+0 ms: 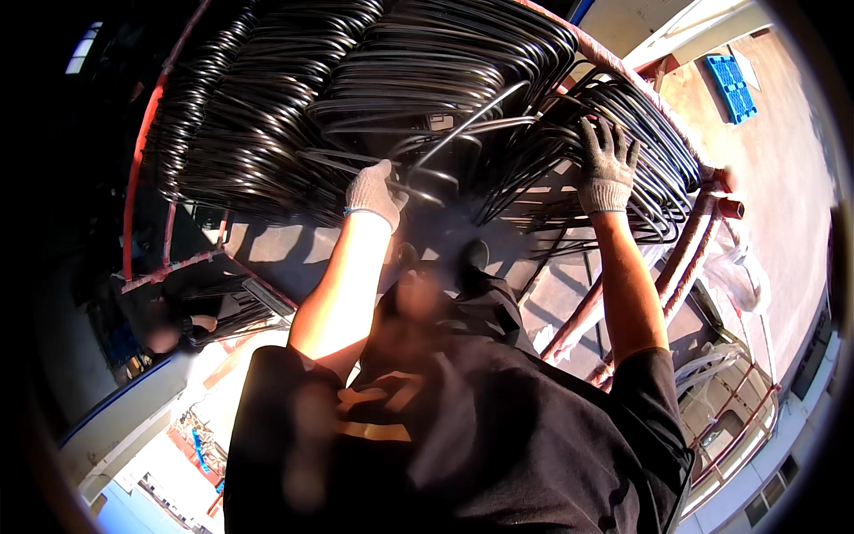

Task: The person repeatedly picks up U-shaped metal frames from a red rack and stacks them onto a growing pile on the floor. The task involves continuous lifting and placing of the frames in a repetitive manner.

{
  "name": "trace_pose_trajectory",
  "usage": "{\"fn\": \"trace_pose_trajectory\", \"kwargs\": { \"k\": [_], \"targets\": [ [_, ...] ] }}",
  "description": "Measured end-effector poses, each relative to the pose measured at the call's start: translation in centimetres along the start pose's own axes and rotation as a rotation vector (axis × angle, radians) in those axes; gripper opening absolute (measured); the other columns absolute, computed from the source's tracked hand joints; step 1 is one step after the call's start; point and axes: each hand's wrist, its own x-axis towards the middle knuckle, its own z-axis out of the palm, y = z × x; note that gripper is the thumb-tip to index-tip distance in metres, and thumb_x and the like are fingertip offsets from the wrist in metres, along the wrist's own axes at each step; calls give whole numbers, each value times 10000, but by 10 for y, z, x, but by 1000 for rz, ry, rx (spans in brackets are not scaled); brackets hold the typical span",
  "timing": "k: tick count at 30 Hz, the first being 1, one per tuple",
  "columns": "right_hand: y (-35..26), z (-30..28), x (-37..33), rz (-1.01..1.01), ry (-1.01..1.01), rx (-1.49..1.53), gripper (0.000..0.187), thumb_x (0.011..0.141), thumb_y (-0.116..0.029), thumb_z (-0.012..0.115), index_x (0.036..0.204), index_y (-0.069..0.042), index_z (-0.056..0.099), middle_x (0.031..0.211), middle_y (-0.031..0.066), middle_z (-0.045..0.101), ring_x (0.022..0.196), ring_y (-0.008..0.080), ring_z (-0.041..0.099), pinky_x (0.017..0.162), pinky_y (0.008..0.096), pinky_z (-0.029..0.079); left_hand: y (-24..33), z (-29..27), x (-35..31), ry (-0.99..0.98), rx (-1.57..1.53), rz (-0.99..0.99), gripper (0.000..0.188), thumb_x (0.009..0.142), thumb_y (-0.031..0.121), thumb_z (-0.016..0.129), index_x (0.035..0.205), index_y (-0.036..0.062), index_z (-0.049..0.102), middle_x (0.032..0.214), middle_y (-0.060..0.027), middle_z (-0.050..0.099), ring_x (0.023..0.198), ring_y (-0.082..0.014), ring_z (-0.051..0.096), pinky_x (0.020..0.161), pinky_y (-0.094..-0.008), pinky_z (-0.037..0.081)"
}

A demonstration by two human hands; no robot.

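Observation:
Black bent steel rods lie stacked in thick bundles on a red pipe rack. My left hand, in a white knit glove, is closed around one rod loop that sticks out of the middle of the stack. My right hand, also gloved, lies flat with its fingers spread on the rod bundle at the right. Both my bare forearms reach up from my black shirt.
Another person crouches in the shade at the left, by more rods. A blue pallet lies on the concrete floor at the upper right. White sacks hang beside the rack's red pipes.

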Motion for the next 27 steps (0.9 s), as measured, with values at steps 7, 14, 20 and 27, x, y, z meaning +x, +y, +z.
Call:
{"fn": "trace_pose_trajectory", "kwargs": {
  "k": [7, 14, 20, 27],
  "targets": [
    [33, -5, -16, -4, 78, 94, 787, 850, -175, 758, 1591, -203, 495, 1587, 138, 509, 1472, 395, 448, 1260, 615, 273, -3, -6, -16, -218, -29, 186, 50, 998, 38, 629, 951, 51, 623, 946, -93, 635, 902, -256, 654, 920, -409, 560],
    [-17, -1, 5, -95, 149, 188, 773, 892, -283, 763, 1583, -100, 472, 1573, 177, 511, 1468, 400, 457, 1264, 598, 279, -55, 23, -5, -271, -275, -68, 138, 959, -44, 642, 905, 77, 604, 979, -92, 637, 971, -277, 673, 1006, -506, 575],
    [-75, -37, 34, -198, 132, 560, 1022, 749, -335, 925, 1596, -97, 404, 1593, 223, 461, 1500, 461, 386, 1268, 574, 285, -31, 35, 17, -574, -346, 20, 186, 1064, 169, 582, 1186, 60, 670, 1231, -144, 685, 1160, -297, 642, 1100, -494, 498],
    [-113, -45, 107, -167, -357, 320, 1030, 708, -307, 962, 1563, -110, 423, 1519, 215, 503, 1342, 472, 553, 1097, 544, 516, -35, 58, 57, -634, -553, -77, 354, 1102, 277, 601, 1355, 30, 605, 1353, -152, 671, 1288, -346, 613, 1128, -546, 456]
  ]
}}
